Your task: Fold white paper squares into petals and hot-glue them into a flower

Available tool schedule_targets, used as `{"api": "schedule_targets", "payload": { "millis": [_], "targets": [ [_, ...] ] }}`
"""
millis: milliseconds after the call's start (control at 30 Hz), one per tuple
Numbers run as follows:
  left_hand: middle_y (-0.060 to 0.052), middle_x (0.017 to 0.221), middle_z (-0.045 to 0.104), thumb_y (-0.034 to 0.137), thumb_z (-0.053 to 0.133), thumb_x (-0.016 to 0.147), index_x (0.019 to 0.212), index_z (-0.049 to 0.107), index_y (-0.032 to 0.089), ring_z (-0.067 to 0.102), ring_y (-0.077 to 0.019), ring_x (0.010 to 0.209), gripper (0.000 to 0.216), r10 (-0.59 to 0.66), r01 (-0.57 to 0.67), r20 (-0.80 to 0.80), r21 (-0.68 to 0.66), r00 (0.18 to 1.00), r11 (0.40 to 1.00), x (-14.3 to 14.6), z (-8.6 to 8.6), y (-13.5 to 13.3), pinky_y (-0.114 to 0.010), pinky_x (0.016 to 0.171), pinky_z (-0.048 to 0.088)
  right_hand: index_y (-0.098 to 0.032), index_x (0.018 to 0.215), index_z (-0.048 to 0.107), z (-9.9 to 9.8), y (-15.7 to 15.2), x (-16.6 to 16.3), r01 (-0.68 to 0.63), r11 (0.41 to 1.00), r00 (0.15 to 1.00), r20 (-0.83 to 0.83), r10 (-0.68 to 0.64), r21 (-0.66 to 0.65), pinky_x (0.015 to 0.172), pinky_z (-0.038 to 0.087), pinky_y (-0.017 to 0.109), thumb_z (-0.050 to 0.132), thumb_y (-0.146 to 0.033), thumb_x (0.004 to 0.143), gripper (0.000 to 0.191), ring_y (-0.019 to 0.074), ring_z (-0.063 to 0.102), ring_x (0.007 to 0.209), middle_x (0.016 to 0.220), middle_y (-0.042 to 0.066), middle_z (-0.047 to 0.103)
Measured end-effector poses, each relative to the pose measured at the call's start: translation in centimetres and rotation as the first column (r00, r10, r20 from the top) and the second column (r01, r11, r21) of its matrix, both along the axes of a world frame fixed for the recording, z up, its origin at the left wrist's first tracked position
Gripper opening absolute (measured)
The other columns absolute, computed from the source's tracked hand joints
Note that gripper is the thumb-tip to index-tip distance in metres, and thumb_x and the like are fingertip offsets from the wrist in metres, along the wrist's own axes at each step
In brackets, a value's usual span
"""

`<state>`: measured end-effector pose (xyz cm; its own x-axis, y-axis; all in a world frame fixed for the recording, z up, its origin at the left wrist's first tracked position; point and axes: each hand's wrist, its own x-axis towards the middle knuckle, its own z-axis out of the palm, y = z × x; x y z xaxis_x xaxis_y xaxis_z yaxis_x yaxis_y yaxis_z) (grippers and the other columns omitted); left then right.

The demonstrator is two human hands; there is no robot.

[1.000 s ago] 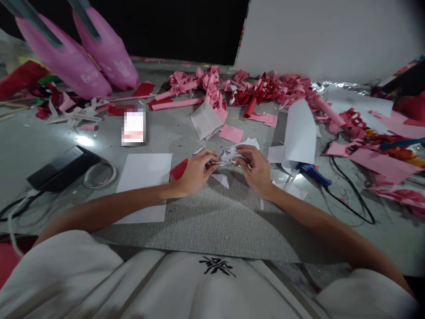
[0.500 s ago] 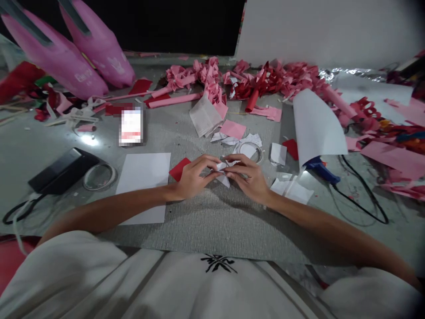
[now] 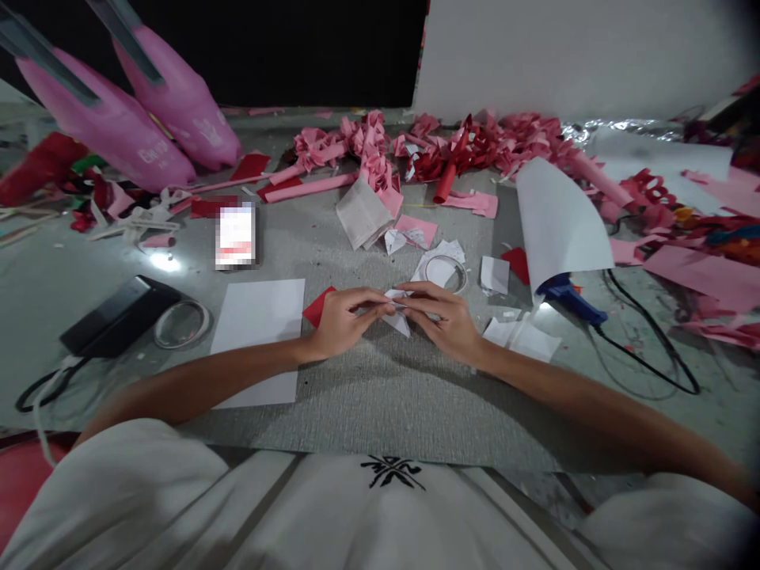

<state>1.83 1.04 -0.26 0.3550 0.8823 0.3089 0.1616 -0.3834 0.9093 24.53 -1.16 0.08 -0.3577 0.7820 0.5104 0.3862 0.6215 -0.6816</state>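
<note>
My left hand point(image 3: 341, 321) and my right hand point(image 3: 445, 317) meet over a grey mat point(image 3: 385, 396), fingers pinched together on a small folded white paper piece point(image 3: 397, 313). Only the paper's middle and lower tip show between the fingertips. A red paper scrap point(image 3: 317, 306) lies just left of my left hand. A white sheet point(image 3: 258, 328) rests under my left forearm. A clear tape ring point(image 3: 448, 271) sits just beyond my right hand.
A blue glue gun point(image 3: 570, 299) with a black cord lies to the right under a curled white sheet point(image 3: 558, 222). Pink and red paper flowers point(image 3: 451, 150) pile along the back. A black box point(image 3: 119, 313), another tape roll point(image 3: 181, 323) and pink bags point(image 3: 142, 119) are at the left.
Both hands drew a little nearer to me and closed tighter on the white paper. The larger crumpled white piece they held a second ago now lies behind them by the tape ring.
</note>
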Motion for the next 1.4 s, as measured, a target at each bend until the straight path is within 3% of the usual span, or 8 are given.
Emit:
{"api": "schedule_targets", "payload": {
  "millis": [100,167,367,600,700,833,1000,1400],
  "targets": [
    [-0.005,0.084,0.08,0.04,0.076,0.092,0.091,0.08,0.018,0.076,-0.0149,0.071,0.022,0.043,-0.036,0.105,-0.062,0.994,0.997,0.0,0.2,0.3,-0.025,0.068,0.064,-0.026,0.132,0.064,1.2,0.4,0.6,0.17,0.982,0.984,0.04,-0.174,0.078,0.098,0.057,0.043,0.045,-0.026,0.108,0.031,0.0221,0.068,0.113,0.126,0.01,0.071],
    [-0.005,0.083,0.081,0.039,0.078,0.09,0.093,0.081,0.018,0.077,-0.0157,0.07,0.022,0.067,-0.046,0.173,-0.123,0.983,0.991,0.0,0.3,0.6,-0.026,0.067,0.065,-0.024,0.121,0.066,2.0,0.8,1.2,0.275,0.954,0.946,0.144,-0.29,0.116,0.093,0.056,0.043,0.042,-0.027,0.108,0.028,0.0238,0.068,0.105,0.113,0.01,0.072],
    [-0.007,0.09,0.082,0.044,0.081,0.085,0.102,0.083,0.017,0.079,-0.0198,0.073,0.032,0.082,-0.041,0.211,-0.194,0.974,0.98,0.1,0.3,0.9,-0.032,0.072,0.069,-0.019,0.103,0.064,1.3,1.3,1.7,0.14,0.989,0.852,0.504,-0.141,0.04,0.077,0.053,0.04,0.059,-0.031,0.101,0.013,0.0262,0.065,0.09,0.099,0.011,0.068],
    [-0.006,0.086,0.082,0.043,0.082,0.085,0.098,0.082,0.016,0.079,-0.0201,0.071,0.03,0.103,-0.059,0.231,-0.192,0.967,0.98,0.3,0.2,0.7,-0.03,0.068,0.069,-0.024,0.103,0.06,1.6,1.1,1.4,0.353,0.927,0.906,0.201,-0.373,0.129,0.074,0.055,0.034,0.051,-0.027,0.105,0.01,0.0183,0.064,0.082,0.106,0.007,0.065],
    [-0.006,0.087,0.082,0.039,0.08,0.088,0.1,0.082,0.018,0.08,-0.0193,0.075,0.025,0.057,-0.04,0.146,-0.117,0.988,0.992,0.1,0.0,0.5,-0.028,0.07,0.068,-0.025,0.106,0.061,1.9,0.8,1.1,0.249,0.961,0.954,0.139,-0.265,0.119,0.078,0.058,0.035,0.052,-0.026,0.105,0.009,0.02,0.067,0.097,0.122,0.009,0.065],
    [-0.006,0.091,0.082,0.037,0.077,0.091,0.103,0.08,0.018,0.081,-0.0197,0.082,0.022,0.014,-0.009,0.092,-0.054,0.996,0.999,-0.1,0.0,0.3,-0.027,0.074,0.067,-0.025,0.109,0.064,1.3,0.5,0.4,0.105,0.99,0.985,0.125,-0.116,0.093,0.087,0.06,0.039,0.052,-0.023,0.105,0.013,0.0217,0.069,0.106,0.12,0.01,0.069],
    [-0.006,0.087,0.082,0.035,0.08,0.089,0.106,0.069,0.017,0.08,-0.0182,0.075,0.028,0.034,-0.007,0.209,-0.125,0.977,0.992,0.1,0.2,0.2,-0.023,0.066,0.066,-0.024,0.109,0.066,0.7,0.2,0.0,0.102,0.991,0.993,0.054,-0.107,0.083,0.093,0.058,0.04,0.054,-0.019,0.104,0.014,0.0216,0.068,0.111,0.12,0.01,0.069],
    [-0.002,0.073,0.078,0.039,0.084,0.084,0.089,0.057,0.018,0.078,-0.0166,0.063,0.034,0.035,-0.013,0.186,-0.118,0.982,0.993,0.2,0.0,0.0,-0.019,0.056,0.061,-0.026,0.107,0.072,0.5,0.1,-0.3,0.057,0.997,0.994,-0.086,-0.061,-0.044,0.097,0.057,0.042,0.056,-0.023,0.103,0.017,0.0202,0.069,0.107,0.128,0.009,0.067]
  ]
}}
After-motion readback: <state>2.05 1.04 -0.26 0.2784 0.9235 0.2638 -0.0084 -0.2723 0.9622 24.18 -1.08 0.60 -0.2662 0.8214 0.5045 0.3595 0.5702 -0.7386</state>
